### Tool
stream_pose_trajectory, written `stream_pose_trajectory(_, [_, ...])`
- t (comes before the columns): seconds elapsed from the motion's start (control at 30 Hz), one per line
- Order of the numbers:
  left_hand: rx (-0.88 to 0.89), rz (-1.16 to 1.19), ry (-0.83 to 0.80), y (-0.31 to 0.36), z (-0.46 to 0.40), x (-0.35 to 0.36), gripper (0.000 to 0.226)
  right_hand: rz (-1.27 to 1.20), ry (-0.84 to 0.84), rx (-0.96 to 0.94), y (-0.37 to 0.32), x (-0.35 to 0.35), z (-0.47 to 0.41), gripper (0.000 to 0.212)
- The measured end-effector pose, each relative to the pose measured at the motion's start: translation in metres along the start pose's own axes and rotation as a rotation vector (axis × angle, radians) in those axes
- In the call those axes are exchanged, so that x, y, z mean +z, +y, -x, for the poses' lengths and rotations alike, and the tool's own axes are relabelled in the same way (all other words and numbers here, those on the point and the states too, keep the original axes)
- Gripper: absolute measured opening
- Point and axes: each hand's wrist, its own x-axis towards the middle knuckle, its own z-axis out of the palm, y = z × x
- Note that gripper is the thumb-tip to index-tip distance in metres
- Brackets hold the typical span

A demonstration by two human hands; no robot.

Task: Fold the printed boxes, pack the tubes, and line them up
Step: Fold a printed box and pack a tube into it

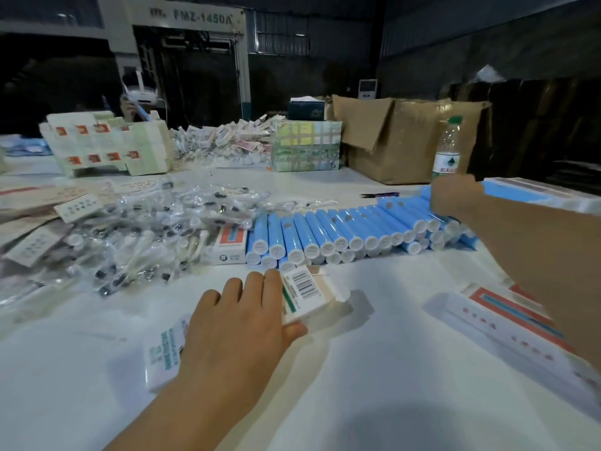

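My left hand (240,317) lies over a white printed box (305,292) with a barcode on it, fingers over the top and thumb at its near side, gripping it on the table. My right hand (453,195) reaches far right onto the row of blue tubes (341,232) with white caps, its fingers curled down on a tube at the row's right end. One folded red-and-white box (229,244) stands at the row's left end. Flat printed boxes (507,320) lie under my right forearm.
A heap of bagged toothbrushes (146,229) fills the left of the white table (374,385). Stacked flat cartons (104,143), a brown cardboard box (400,141) and a water bottle (448,148) stand at the back. A person sits behind the cartons.
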Motion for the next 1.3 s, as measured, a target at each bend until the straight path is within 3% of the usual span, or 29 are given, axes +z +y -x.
stream_pose_trajectory(0.1, [-0.04,-0.001,-0.036,0.001,-0.001,-0.001,0.086,-0.006,-0.051,-0.099,0.001,-0.005,-0.017,0.023])
stream_pose_trajectory(0.17, [0.018,-0.019,0.039,-0.001,0.002,0.011,0.086,-0.044,-0.074,-0.116,0.004,-0.008,-0.022,0.023])
stream_pose_trajectory(0.23, [0.022,-0.054,0.006,-0.001,0.001,0.014,0.082,-0.047,-0.091,-0.115,0.008,-0.008,-0.021,0.023])
stream_pose_trajectory(0.33, [0.017,-0.067,0.0,-0.001,0.0,0.015,0.077,-0.14,0.007,-0.111,0.012,-0.018,-0.008,0.026])
stream_pose_trajectory(0.43, [-0.012,-0.039,0.007,-0.002,0.0,0.016,0.074,-0.478,0.187,-0.088,0.01,-0.045,0.016,0.032])
stream_pose_trajectory(0.5, [-0.03,-0.025,0.017,-0.003,0.0,0.015,0.074,-0.849,0.212,-0.113,0.003,-0.065,0.046,0.059])
stream_pose_trajectory(0.63, [-0.065,-0.027,0.035,-0.004,0.002,0.01,0.072,-1.624,0.032,-0.218,-0.012,-0.076,0.133,0.091])
stream_pose_trajectory(0.77, [-0.091,-0.035,0.023,0.001,0.005,0.005,0.072,-1.989,-0.154,-0.096,-0.041,-0.041,0.198,0.092])
stream_pose_trajectory(0.97, [-0.113,-0.037,0.004,0.007,0.009,0.003,0.073,-2.012,-0.153,-0.051,-0.067,-0.014,0.236,0.079])
stream_pose_trajectory(1.13, [-0.12,-0.02,0.016,0.007,0.008,0.002,0.073,-1.8,-0.115,-0.129,-0.072,-0.009,0.25,0.018])
stream_pose_trajectory(1.2, [-0.118,-0.016,0.012,0.005,0.009,0.002,0.074,-1.794,-0.111,-0.122,-0.071,-0.008,0.252,0.033])
stream_pose_trajectory(1.3, [-0.125,-0.001,-0.031,0.001,0.009,0.001,0.073,-1.808,-0.108,-0.081,-0.066,-0.014,0.251,0.033])
